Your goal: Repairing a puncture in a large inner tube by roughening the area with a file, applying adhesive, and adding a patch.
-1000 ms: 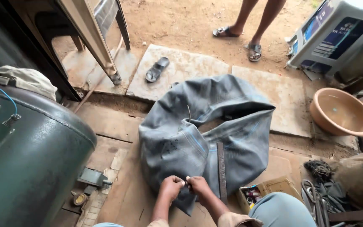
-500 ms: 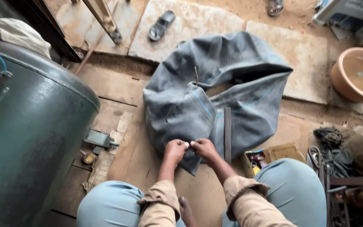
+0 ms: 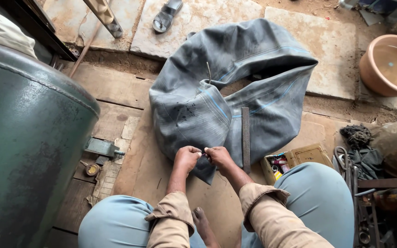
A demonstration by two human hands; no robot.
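Change: both hands remain pinched on the tube's near edge; view shifted little.
Left hand (image 3: pixel 187 157): clamped on inner tube (image 3: pixel 235 87).
Right hand (image 3: pixel 218 156): clamped likewise.
File (image 3: pixel 246 138): lying on tube.

- Worn wooden plank floor (image 3: pixel 111 92), edged by stone slabs (image 3: pixel 318 46).
- Lying on the planks: a deflated grey inner tube (image 3: pixel 207 101), a flat file (image 3: pixel 246 138) across it, a small open box (image 3: pixel 295 160).
- On the slabs: a sandal (image 3: pixel 166 16), a clay-coloured basin (image 3: pixel 391 64).

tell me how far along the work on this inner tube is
Done: the deflated inner tube lies spread on the floor, a file resting on it. In hand: left hand and right hand pinch its near edge. Left: no patch visible there yet.
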